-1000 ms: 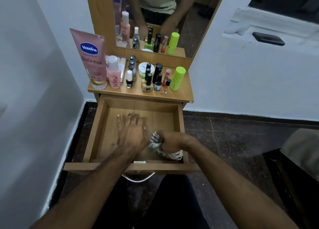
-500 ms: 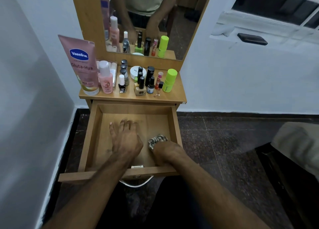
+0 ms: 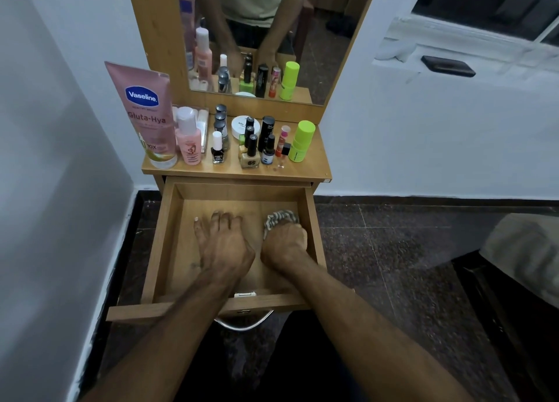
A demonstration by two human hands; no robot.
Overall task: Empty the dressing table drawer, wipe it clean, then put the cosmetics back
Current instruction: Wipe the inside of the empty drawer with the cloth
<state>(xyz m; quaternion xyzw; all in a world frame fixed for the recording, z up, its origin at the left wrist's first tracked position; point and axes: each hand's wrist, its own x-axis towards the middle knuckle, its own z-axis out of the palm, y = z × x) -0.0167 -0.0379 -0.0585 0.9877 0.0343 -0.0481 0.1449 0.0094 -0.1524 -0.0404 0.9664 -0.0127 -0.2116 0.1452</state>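
Observation:
The wooden drawer (image 3: 157,238) of the dressing table is pulled out and holds no cosmetics. My left hand (image 3: 222,244) lies flat on the drawer floor, fingers spread and straight. My right hand (image 3: 284,245) grips a bunched striped cloth (image 3: 279,217) against the floor near the drawer's right wall. On the table top (image 3: 317,165) stand the cosmetics: a pink Vaseline tube (image 3: 143,111), a pink bottle (image 3: 188,136), several nail polish bottles (image 3: 249,147), a white jar (image 3: 242,124) and a lime green stick (image 3: 301,141).
A mirror (image 3: 257,38) rises behind the table top. White walls close in on the left and behind. Dark stone floor (image 3: 393,244) spreads to the right. A black phone (image 3: 447,66) lies on a window ledge. A metal handle (image 3: 242,326) hangs under the drawer front.
My right hand has pushed the cloth from the drawer's front toward the back along the right wall. My left hand has stayed flat on the drawer floor.

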